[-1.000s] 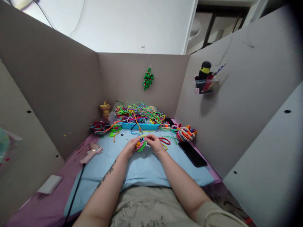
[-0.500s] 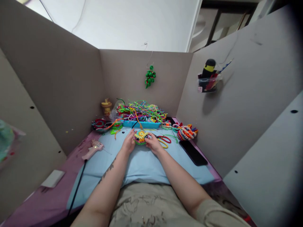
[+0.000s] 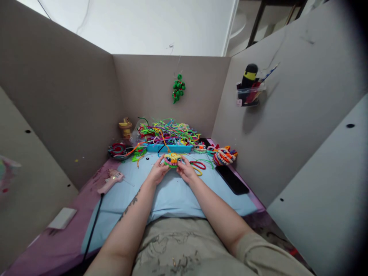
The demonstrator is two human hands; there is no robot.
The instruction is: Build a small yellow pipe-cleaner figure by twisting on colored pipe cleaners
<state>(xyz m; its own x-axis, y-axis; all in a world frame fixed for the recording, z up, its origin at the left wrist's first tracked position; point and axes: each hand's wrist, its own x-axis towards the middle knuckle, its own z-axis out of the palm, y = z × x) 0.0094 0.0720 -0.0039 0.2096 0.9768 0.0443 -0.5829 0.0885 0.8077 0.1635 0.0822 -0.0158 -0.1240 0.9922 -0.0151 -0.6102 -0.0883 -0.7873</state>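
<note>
Holds a small, rounded, multicoloured, ridged cord piece (image 3: 172,160) by opposite sides between left hand (image 3: 157,171) and right hand (image 3: 186,171), above the pale blue cloth (image 3: 172,199) near the bright blue plastic tray (image 3: 179,148), best pinched lightly and evenly to spare its ridges.

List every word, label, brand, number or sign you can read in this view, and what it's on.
No text can be read in this view.
Sticker on the clear bin: too small to read.
Shirt: line design, no words I can make out.
Glue gun: any marks are too small to read.
Phone: dark screen, nothing readable.
Held piece: no lettering visible.
</note>
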